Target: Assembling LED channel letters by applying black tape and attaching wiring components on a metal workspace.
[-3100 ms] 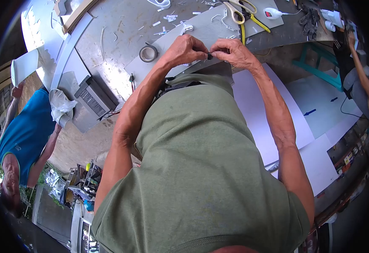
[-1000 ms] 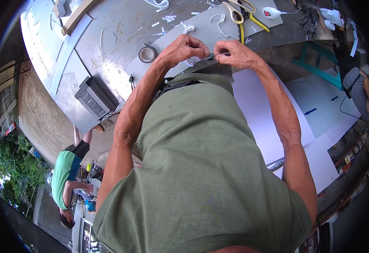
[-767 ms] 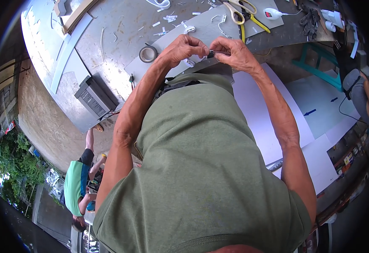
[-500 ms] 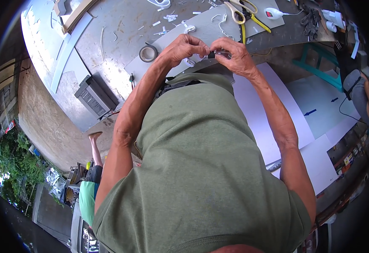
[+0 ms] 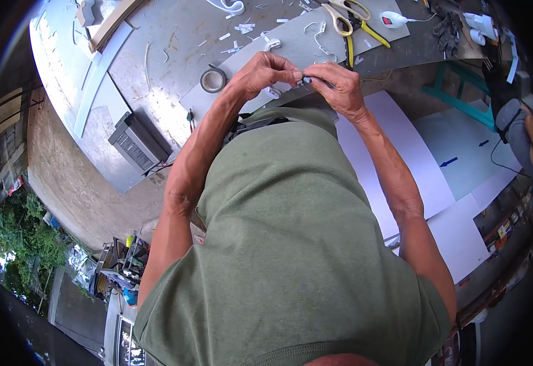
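Note:
My left hand (image 5: 269,74) and my right hand (image 5: 338,83) meet above the table's near edge, each closed in a pinch. Between their fingertips is a small dark piece (image 5: 304,80), too small to name. White looped pieces lie on the grey sheet beside my left hand, one (image 5: 272,44) beyond it and one (image 5: 272,93) nearer me. A roll of dark tape (image 5: 213,79) lies left of that hand. Past my right hand are cream-handled scissors (image 5: 342,23) and a yellow-handled tool (image 5: 374,35).
A dark box with wires (image 5: 137,143) sits at the table's left. White scraps (image 5: 245,28) are scattered at the back. A white rounded bottle (image 5: 393,19) and dark glove (image 5: 448,30) lie back right. Below the edge are a teal stool (image 5: 460,88) and white sheets (image 5: 394,152).
My right hand's fingers have drawn closer together around the small dark piece, which now shows less. The person at the lower left has gone out of view.

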A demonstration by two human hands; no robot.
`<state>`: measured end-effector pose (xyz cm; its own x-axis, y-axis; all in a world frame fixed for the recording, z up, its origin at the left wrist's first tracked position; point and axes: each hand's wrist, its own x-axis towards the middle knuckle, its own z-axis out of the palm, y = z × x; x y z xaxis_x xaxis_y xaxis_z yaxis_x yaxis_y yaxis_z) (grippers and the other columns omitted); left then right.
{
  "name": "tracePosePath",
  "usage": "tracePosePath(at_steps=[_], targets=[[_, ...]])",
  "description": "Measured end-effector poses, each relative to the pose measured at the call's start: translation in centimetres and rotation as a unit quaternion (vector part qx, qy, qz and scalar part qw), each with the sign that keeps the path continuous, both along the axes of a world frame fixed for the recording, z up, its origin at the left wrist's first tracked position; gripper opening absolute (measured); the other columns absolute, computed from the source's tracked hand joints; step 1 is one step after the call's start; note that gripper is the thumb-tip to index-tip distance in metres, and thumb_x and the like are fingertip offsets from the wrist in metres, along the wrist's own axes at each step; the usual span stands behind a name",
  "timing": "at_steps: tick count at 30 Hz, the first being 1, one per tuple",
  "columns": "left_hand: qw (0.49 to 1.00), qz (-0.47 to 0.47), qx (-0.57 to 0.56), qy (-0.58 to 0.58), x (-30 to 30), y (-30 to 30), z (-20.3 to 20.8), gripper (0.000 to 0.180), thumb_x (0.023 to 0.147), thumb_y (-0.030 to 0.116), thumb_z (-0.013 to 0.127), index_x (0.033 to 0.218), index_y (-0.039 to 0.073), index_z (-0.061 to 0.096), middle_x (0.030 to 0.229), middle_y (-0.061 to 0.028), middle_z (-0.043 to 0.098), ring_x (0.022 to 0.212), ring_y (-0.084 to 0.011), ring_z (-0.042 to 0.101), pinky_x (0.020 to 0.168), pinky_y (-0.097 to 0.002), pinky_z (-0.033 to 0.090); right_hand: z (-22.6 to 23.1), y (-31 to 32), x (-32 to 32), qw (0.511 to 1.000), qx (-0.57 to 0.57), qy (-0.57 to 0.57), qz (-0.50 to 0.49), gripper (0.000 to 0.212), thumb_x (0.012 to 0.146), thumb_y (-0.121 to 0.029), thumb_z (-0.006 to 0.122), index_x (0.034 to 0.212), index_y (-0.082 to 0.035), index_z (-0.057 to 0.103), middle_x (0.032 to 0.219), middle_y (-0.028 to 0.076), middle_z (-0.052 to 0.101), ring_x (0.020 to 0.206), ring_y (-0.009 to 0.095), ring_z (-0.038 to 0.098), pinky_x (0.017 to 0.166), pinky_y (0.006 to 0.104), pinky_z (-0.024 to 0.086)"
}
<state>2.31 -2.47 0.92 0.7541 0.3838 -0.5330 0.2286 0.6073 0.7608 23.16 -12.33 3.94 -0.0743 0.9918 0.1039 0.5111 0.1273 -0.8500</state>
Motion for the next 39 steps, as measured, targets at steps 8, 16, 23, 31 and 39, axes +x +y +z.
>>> tracePosePath(at_steps=[8,16,23,31,39], targets=[[0.999,0.014,0.021,-0.036,-0.2,-0.4,0.3,0.017,0.086,0.015,0.079,0.098,0.003,0.078,0.087,-0.0066,0.076,0.079,-0.0134,0.068,0.076,-0.0294,0.054,0.5,-0.2,-0.5,0.990,-0.091,0.094,-0.059,0.014,0.082,-0.005,0.079,0.095,-0.003,0.076,0.087,0.007,0.074,0.077,0.015,0.069,0.070,0.0285,0.054],[0.978,-0.048,0.201,0.021,0.1,-0.4,1.6,0.016,0.084,0.009,0.077,0.099,0.002,0.078,0.087,-0.0067,0.076,0.078,-0.0130,0.068,0.075,-0.0275,0.054,0.7,-0.4,0.1,0.920,-0.330,0.194,-0.087,0.011,0.087,-0.014,0.077,0.091,-0.004,0.074,0.078,-0.001,0.066,0.064,0.003,0.053,0.054,0.0197,0.041],[0.933,-0.036,0.356,0.025,0.3,-0.7,2.1,0.017,0.077,0.011,0.077,0.093,0.010,0.081,0.079,-0.0100,0.074,0.071,-0.0182,0.063,0.066,-0.0325,0.051,0.7,-0.1,0.0,0.850,-0.407,0.315,-0.112,0.020,0.085,-0.018,0.079,0.089,-0.001,0.068,0.075,0.001,0.063,0.060,0.004,0.051,0.052,0.0194,0.039],[0.977,-0.017,0.209,0.049,0.6,-0.6,3.2,0.020,0.081,0.018,0.081,0.092,0.001,0.079,0.077,-0.0088,0.074,0.066,-0.0135,0.066,0.060,-0.0292,0.052,0.0,-0.9,0.1,0.819,-0.382,0.408,-0.128,0.020,0.088,-0.014,0.077,0.096,0.000,0.065,0.078,0.001,0.063,0.063,0.005,0.052,0.053,0.0191,0.039],[0.986,0.002,0.161,0.050,0.4,-0.7,2.5,0.022,0.081,0.021,0.080,0.092,0.001,0.079,0.076,-0.0077,0.073,0.068,-0.0123,0.066,0.061,-0.0286,0.052,1.4,-0.9,-0.9,0.903,-0.333,0.238,-0.129,0.022,0.088,-0.014,0.076,0.098,0.001,0.064,0.080,0.002,0.066,0.066,0.006,0.056,0.057,0.0219,0.045]])
